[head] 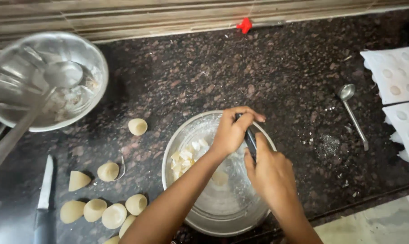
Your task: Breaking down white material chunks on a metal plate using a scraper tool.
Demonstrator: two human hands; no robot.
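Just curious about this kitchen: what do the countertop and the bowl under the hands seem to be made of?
The countertop looks like polished granite: dark, speckled brown, faintly glossy. The bowl looks like stainless steel, silvery with blurred reflections on its wall, though another metal is possible.

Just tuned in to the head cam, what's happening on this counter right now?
A person works over a steel bowl on a dark granite counter. Both hands grip one dark tool above it: left hand on its top, right hand lower down. Pale chopped pieces lie inside the bowl. Cream cone-shaped pieces sit to the left, near a knife. A glass bowl with a ladle stands far left; a spoon lies right.
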